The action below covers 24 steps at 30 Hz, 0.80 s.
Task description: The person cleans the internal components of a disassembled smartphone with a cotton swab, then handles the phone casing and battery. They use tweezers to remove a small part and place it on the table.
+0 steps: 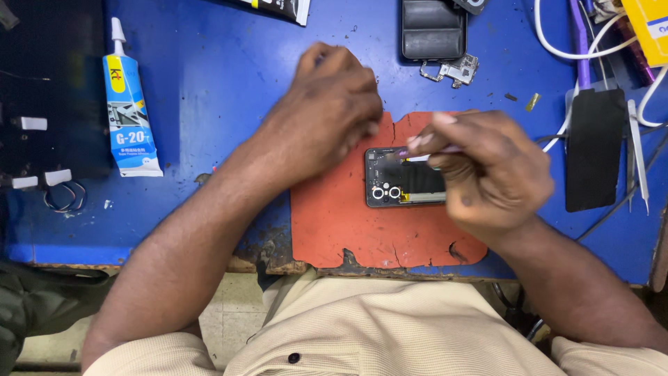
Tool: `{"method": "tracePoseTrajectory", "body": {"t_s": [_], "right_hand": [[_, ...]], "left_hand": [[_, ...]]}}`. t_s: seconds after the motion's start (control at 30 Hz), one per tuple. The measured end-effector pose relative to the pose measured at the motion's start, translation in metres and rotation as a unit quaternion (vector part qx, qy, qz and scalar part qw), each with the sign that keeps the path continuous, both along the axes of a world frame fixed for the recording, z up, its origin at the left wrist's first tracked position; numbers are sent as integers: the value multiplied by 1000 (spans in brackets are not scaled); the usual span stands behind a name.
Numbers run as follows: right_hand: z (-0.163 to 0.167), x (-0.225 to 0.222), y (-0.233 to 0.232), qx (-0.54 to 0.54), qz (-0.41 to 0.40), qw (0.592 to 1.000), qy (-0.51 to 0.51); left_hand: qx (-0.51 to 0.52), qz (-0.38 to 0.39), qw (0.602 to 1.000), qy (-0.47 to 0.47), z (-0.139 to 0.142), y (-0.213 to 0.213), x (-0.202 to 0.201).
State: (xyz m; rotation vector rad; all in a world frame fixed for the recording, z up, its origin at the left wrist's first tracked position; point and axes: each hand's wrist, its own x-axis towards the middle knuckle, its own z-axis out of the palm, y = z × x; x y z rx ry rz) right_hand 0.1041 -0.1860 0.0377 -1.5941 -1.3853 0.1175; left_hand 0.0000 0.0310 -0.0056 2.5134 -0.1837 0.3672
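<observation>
1. Head view: opened phone (402,185) lies back-up on the red mat (334,223), probably to keep it from sliding. Left hand (327,111) rests at its left end, steadying it; grip curled, holding nothing visible.
2. Right hand (487,170) has its grip closed on a thin pale tool (426,157), tip over the phone's insides.
3. Worn blue counter (216,63): glue tube (127,111) left, dark panel (593,150) and tweezers (639,157) right. Room unseen.
</observation>
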Motion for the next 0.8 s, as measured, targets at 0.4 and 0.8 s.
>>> {"method": "tracePoseTrajectory", "body": {"t_s": [0.4,0.8], "right_hand": [[-10,-2,9,-48,95,994,6],[7,-6,17,-25,131,977,-164]], "left_hand": [[0,78,994,-72,-19,6,4],[12,100,993,-67,-16,2,4]]}}
